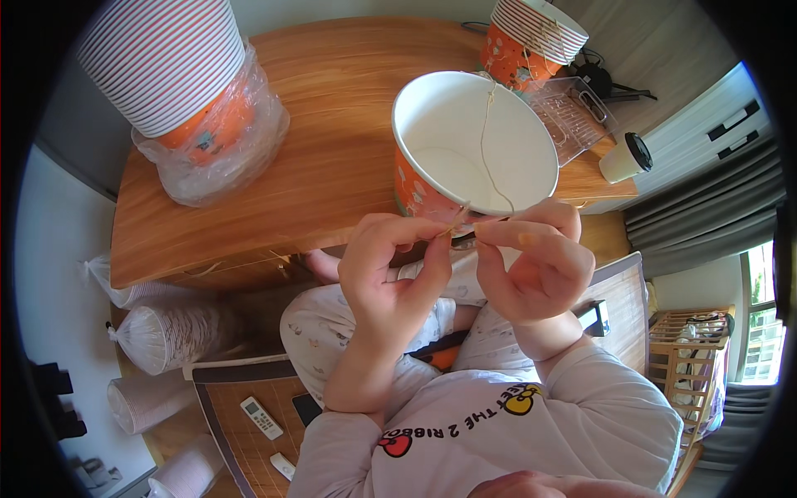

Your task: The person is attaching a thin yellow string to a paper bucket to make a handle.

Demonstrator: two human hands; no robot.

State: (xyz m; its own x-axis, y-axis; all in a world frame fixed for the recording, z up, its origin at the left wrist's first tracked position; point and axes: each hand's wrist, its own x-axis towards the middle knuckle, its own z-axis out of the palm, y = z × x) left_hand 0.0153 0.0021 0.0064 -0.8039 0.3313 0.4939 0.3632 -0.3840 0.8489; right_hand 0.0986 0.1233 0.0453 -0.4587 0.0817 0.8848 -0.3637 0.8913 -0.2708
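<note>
Left hand (386,270) and right hand (535,266): grip closed on both, fingertips pinching the thin string (483,148) close together. The string crosses the mouth of the orange bucket (413,187), at the near edge of the surface (324,166). Judged risk: a loose pinch would lose the string; a hard tug could topple the bucket. Lettering: printed on the shirt (481,432); none made out on the far bucket stack (531,46).
</note>
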